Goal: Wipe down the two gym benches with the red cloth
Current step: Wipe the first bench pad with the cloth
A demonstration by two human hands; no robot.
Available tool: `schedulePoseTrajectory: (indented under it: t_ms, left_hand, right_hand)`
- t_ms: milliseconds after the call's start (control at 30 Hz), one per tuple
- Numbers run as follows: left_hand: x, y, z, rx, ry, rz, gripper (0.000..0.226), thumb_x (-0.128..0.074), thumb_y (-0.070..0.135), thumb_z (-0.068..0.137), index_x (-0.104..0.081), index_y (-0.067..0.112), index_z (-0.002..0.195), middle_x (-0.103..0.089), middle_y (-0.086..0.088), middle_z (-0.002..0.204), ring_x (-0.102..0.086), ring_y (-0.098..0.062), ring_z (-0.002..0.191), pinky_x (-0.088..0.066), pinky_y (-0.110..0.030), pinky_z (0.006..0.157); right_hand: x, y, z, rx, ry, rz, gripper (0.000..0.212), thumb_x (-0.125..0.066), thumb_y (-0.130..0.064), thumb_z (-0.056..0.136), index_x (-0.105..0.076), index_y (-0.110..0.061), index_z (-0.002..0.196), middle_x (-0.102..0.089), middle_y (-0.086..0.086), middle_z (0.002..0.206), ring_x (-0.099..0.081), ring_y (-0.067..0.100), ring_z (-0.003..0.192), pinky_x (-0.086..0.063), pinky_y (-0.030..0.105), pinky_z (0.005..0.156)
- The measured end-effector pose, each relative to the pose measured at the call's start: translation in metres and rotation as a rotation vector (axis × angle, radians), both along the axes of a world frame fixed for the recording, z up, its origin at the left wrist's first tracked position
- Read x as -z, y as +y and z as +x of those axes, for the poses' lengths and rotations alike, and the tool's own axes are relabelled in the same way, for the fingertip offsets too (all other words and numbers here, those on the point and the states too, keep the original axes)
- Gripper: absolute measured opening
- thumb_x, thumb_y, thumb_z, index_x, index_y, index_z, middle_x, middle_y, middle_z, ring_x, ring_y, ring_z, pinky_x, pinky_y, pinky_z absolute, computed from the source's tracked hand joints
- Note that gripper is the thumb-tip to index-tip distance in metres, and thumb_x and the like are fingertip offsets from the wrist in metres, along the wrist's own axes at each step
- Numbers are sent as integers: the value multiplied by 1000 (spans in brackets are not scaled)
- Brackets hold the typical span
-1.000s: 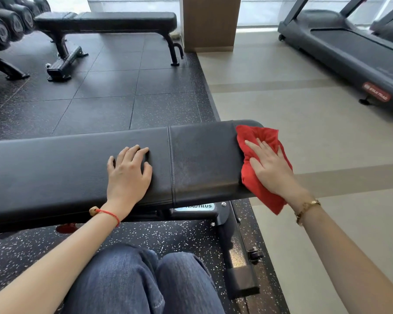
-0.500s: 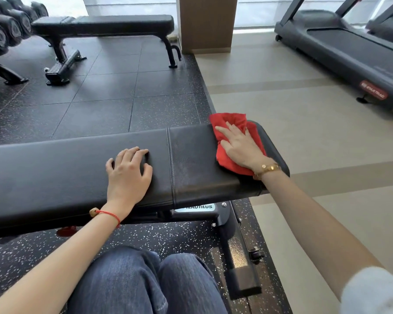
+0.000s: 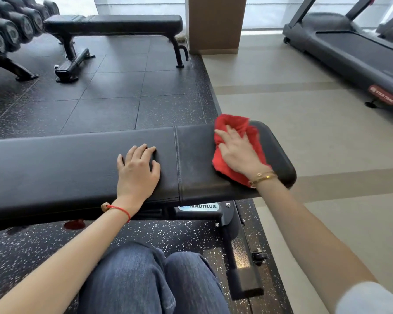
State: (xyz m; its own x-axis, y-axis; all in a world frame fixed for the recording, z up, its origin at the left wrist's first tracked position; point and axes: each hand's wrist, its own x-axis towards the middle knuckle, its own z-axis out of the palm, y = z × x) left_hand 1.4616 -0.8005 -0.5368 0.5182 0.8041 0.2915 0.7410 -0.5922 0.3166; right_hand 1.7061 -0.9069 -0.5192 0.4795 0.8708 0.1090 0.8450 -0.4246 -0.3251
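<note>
A black padded gym bench [image 3: 55, 168] runs across the view in front of me. On its short right pad lies the red cloth [image 3: 252, 137], bunched up. My right hand [image 3: 236, 152] presses flat on the cloth with fingers spread. My left hand [image 3: 137, 171] rests palm down on the long pad just left of the seam, holding nothing. A second black bench [image 3: 123, 24] stands on the dark rubber floor at the back left.
A dumbbell rack [image 3: 7, 30] stands at the far left. A wooden pillar [image 3: 216, 23] rises at the back centre. Treadmills [image 3: 354, 48] line the beige floor on the right. The near bench's foot frame [image 3: 241, 252] is by my knees.
My right hand slid the red cloth from the bench's right end, where it hung over the edge, up onto the top of the right pad. My left hand has stayed in place.
</note>
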Motion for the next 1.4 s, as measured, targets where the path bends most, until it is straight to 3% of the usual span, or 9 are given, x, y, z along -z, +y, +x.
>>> schedulePoseTrajectory:
  t_ms: [200,367,533,700,833,1000,1200,1400]
  left_hand:
    - [-1,3,-7,-11,-92,0,34,-55,18,92,-62,13,125,-56,-7,138,-43,-26,135,-26,-49,116]
    - [-11,12,-24,-2,-114,31,33,-56,18,91,-63,16,123,-60,-3,133,-48,-23,131,-26,-50,116]
    - [-14,30,-59,-53,-35,88,38,-58,19,91,-60,15,128,-56,-4,138,-42,-25,136,-22,-49,118]
    - [-6,41,-79,-140,14,80,42,-59,22,91,-57,14,132,-54,-7,141,-40,-28,137,-20,-52,117]
    - [1,45,-81,-174,-19,48,39,-59,24,92,-58,15,130,-54,-6,140,-42,-27,135,-23,-53,115]
    - [5,46,-82,-167,-43,53,39,-56,24,92,-58,17,130,-54,-4,140,-42,-25,135,-23,-54,115]
    - [4,44,-76,-205,-32,47,39,-55,24,91,-58,16,129,-54,-5,139,-41,-26,135,-23,-57,115]
    - [4,46,-78,-204,-43,72,39,-53,29,88,-60,18,125,-58,-3,135,-46,-24,131,-27,-55,113]
  right_hand:
    - [11,18,-107,-317,-25,113,50,-41,-24,97,-37,-25,147,-25,9,159,-21,21,148,-4,40,122]
    - [13,0,-67,-226,1,112,51,-38,-23,98,-33,-26,149,-24,5,160,-17,18,149,-1,40,123]
    - [2,52,-49,-87,31,14,50,-32,-25,101,-27,-23,152,-15,9,162,-11,22,150,3,43,121]
    - [0,89,-109,-284,-48,14,50,-33,-26,101,-29,-22,151,-18,11,161,-16,23,149,-2,45,121]
    - [7,61,-156,-511,-95,77,51,-38,-25,99,-32,-24,150,-24,8,160,-20,22,148,-5,41,122]
    - [10,31,-122,-426,-58,89,52,-39,-25,98,-31,-28,150,-25,3,160,-20,17,148,-3,38,122]
    - [0,98,-114,-281,-59,3,51,-33,-27,101,-25,-24,152,-15,9,162,-12,23,150,2,44,122]
    - [9,93,-185,-468,-78,54,53,-35,-28,99,-26,-24,152,-17,10,162,-15,24,150,1,43,122]
